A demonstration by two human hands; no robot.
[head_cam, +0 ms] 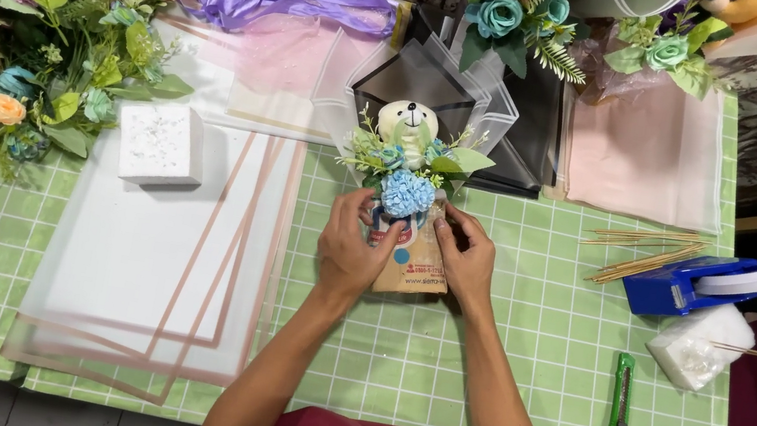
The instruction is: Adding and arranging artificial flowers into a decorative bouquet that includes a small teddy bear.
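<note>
Both hands, left hand (pixel 350 251) and right hand (pixel 466 262), clasp the bouquet (pixel 406 197) (wrapping sheets (pixel 149 258) beside, leftward).

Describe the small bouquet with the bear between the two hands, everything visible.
The small bouquet lies flat on the green checked table, top pointing away from the person. A cream toy bear's head sits above a blue pom-pom flower and green leaves. Its lower part is wrapped in brown paper with printed marks. The left hand and right hand each hold one side of the wrapper.
</note>
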